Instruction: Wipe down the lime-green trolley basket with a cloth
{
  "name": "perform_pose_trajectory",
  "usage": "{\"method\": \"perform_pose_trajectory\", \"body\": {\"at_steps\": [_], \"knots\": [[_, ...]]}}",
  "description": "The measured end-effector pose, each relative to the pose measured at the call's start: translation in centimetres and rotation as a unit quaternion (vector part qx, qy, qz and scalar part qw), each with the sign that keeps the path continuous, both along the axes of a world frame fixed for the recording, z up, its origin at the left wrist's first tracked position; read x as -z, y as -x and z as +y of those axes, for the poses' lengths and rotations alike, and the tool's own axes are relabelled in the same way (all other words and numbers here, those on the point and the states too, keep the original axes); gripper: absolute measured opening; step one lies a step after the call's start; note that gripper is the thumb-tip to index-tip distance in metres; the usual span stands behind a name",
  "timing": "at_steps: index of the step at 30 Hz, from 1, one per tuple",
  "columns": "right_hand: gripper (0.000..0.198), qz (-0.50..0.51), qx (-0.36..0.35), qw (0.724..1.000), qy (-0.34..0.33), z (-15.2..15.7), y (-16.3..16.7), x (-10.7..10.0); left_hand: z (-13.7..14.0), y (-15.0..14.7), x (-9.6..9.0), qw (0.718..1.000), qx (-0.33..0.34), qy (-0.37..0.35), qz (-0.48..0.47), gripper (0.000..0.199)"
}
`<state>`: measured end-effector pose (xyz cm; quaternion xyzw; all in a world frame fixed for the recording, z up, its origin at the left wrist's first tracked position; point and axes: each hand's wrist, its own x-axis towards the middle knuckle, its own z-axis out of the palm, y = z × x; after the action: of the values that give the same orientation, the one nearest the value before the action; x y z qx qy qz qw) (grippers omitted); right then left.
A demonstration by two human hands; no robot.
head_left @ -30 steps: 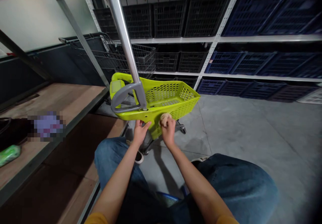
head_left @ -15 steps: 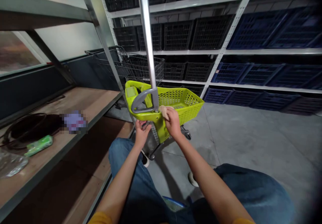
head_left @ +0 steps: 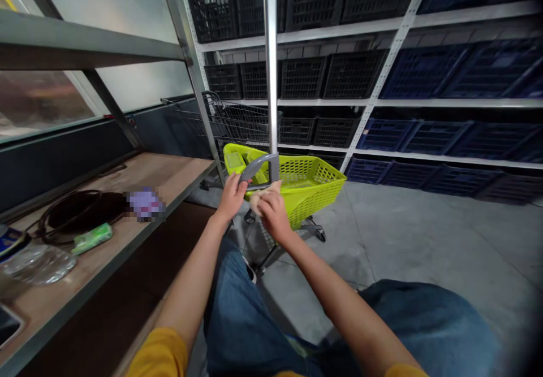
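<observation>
A lime-green plastic shopping cart [head_left: 316,183] with perforated sides stands in front of me. Its grey loop handle [head_left: 255,166] joins a tall silver pole [head_left: 271,66]. My left hand [head_left: 232,197] grips the cart's near left edge beside the grey handle, fingers partly hidden behind it. A beige cloth [head_left: 258,198] is bunched in my right hand [head_left: 275,214], which presses it against the cart's near end, just below the handle.
To the left, a wooden-topped shelf [head_left: 169,168] holds a black cable [head_left: 46,219], a green packet [head_left: 92,238] and a clear plastic bottle [head_left: 42,264]. A wire cart [head_left: 241,122] and racks of black crates [head_left: 301,77] and blue crates [head_left: 436,139] stand behind.
My left hand has risen from below the cart's end to its edge by the handle. My right hand has moved left with the cloth, and the view has shifted.
</observation>
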<state>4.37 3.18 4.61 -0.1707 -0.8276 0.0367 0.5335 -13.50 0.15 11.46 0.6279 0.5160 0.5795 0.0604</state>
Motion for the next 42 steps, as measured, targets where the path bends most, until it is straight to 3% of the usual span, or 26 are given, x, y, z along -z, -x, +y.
{"method": "perform_pose_trajectory", "body": {"at_steps": [5,9,12,16,22,28,34,38,42], "knots": [[0.021,0.116,0.131,0.976,0.130,1.5,-3.5,0.9,0.0,-1.7,0.8,1.000,-0.007,-0.016,0.019,0.031],[0.026,0.094,0.088,0.988,0.087,-1.0,-3.3,-1.2,0.0,-5.0,1.2,0.999,0.025,-0.014,0.027,0.024],[0.028,0.057,0.093,0.992,0.057,-1.0,-5.0,-2.8,-0.2,-7.6,1.3,0.998,0.037,-0.006,0.055,0.025],[0.028,0.045,0.153,0.980,0.119,0.9,-9.3,-4.5,-0.4,-10.3,1.1,0.988,-0.001,0.009,0.156,0.033],[0.032,-0.023,0.079,0.990,0.115,0.7,-10.8,-5.7,-0.7,-12.7,1.1,0.966,-0.075,-0.024,0.248,0.034],[0.030,0.017,0.092,0.989,0.114,1.3,-10.7,-5.9,-1.2,-13.9,1.0,0.962,-0.089,-0.026,0.256,0.034],[0.028,0.003,0.035,0.993,0.117,-0.1,-11.1,-5.7,-2.0,-13.9,1.3,0.956,-0.102,-0.052,0.271,0.034],[0.019,0.116,0.102,0.979,0.129,1.5,-12.7,-8.4,-2.4,-14.3,1.4,0.956,-0.093,-0.056,0.272,0.033],[0.020,0.194,0.130,0.970,0.072,2.9,-13.0,-12.1,-2.3,-15.0,1.3,0.956,-0.085,-0.062,0.275,0.029]]}}
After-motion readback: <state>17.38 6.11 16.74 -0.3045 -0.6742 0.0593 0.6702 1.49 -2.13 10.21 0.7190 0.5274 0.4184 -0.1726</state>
